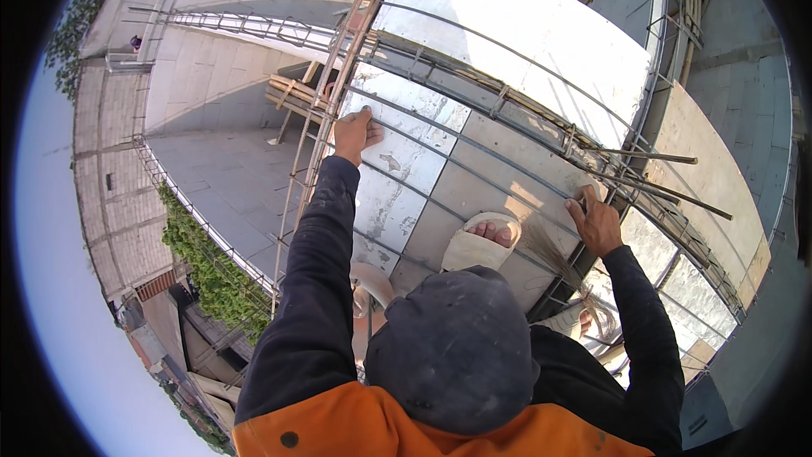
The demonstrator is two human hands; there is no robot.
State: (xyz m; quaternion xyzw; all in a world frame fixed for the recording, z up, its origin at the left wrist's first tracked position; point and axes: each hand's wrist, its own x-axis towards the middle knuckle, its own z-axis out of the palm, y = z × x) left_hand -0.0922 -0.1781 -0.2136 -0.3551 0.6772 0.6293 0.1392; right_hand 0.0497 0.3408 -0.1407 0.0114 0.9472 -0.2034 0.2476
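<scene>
Dark cap [452,347], nearest the camera, with orange cloth [338,423] below it cut off by the lower edge; together they cover whatever lies beneath. Left hand [359,134]: thumb raised and fingers bent, at the far end of the thin steel rods [459,135]; whether the fingers close round a rod cannot be told. Right hand [595,222]: thumb and forefinger close together at the opposite side of the same rods, the remaining fingers curled; their grip, too, is unclear. Between the hands, the rods run side by side over a patchy white board [397,148] and a grey board [491,148]. Near the right hand, a bundle of thin strands [545,245], wire or fibre, lies across the grey board.

One sandalled foot [486,237] stands on the grey board, partly hidden by the cap; the other, beside the right sleeve [647,305], shows only in part. Left of the cap, a pale curved object [372,281] is hard to identify.

Beyond the rods, a long cage of bars [501,100] separates them from a sunlit white sheet [516,34]. Bar ends [677,158] jut out past the right hand. Leafy plants [207,258] and a block wall [118,173] bend toward the dark rim.
</scene>
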